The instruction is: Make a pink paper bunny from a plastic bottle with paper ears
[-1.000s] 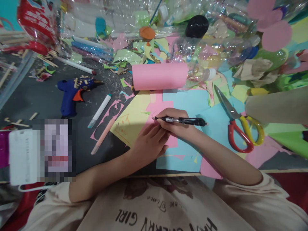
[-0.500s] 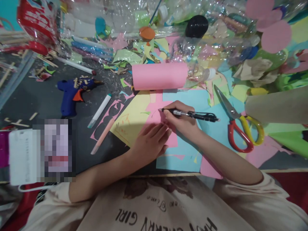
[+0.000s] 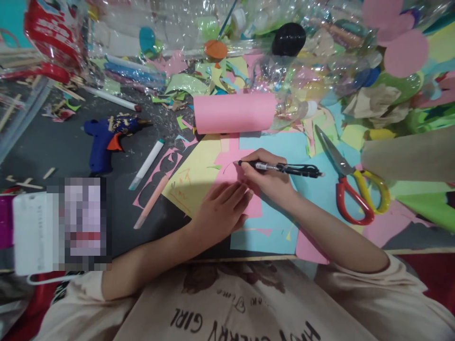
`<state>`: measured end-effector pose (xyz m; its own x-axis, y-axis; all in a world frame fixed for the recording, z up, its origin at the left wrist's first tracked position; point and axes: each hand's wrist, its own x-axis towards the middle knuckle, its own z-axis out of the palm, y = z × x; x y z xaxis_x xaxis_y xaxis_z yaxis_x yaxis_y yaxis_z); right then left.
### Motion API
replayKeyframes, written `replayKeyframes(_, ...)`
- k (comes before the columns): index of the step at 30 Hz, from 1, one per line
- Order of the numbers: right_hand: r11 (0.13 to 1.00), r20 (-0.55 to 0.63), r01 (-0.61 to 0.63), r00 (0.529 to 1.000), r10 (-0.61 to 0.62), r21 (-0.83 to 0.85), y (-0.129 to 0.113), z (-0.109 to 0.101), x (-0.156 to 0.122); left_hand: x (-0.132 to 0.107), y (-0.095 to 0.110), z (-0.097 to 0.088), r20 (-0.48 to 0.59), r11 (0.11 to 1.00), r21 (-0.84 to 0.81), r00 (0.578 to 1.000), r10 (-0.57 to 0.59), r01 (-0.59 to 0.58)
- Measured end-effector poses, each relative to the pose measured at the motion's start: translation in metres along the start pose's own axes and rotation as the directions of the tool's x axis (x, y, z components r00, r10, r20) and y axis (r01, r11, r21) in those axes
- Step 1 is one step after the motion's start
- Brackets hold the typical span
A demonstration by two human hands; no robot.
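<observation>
My right hand (image 3: 267, 179) grips a black pen (image 3: 284, 167), its tip touching a pink paper piece (image 3: 232, 173) where a curved line is drawn. My left hand (image 3: 222, 209) lies flat on the lower part of that pink paper, fingers stretched out, pressing it down. The pink piece rests on a yellow sheet (image 3: 194, 177) and a blue sheet (image 3: 280, 147).
A pink paper roll (image 3: 234, 112) lies just beyond the sheets. Red and yellow scissors (image 3: 350, 182) lie to the right. A blue glue gun (image 3: 106, 137), a white marker (image 3: 146, 164) and a pink stick (image 3: 151, 201) lie to the left. Plastic bottles and paper scraps crowd the back.
My right hand has moved the pen up and to the right across the pink paper, leaving a curved line. My left hand has stayed in place.
</observation>
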<state>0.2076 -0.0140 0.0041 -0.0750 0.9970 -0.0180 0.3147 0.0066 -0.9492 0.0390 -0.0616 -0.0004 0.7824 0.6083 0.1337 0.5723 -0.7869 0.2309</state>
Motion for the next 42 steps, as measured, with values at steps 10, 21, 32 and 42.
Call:
replayKeyframes(10,1.0,-0.011,0.016,1.0,-0.017,-0.026,0.002,-0.002,0.002,0.0,0.0,0.0,0.006,1.0,-0.005,1.0,0.001,-0.001)
replayKeyframes(21,0.999,-0.01,0.005,1.0,-0.006,-0.054,0.002,-0.004,0.004,-0.001,0.0,0.0,0.024,1.0,-0.017,1.0,-0.006,0.006)
replayKeyframes(32,0.998,-0.08,0.026,0.996,-0.031,-0.057,0.004,-0.005,0.007,-0.001,-0.001,0.0,0.005,1.0,0.018,1.0,0.007,-0.007)
replayKeyframes(42,0.997,-0.132,0.026,0.991,-0.036,-0.075,0.011,-0.01,0.008,-0.002,-0.002,0.0,0.021,1.0,0.003,1.0,0.011,-0.011)
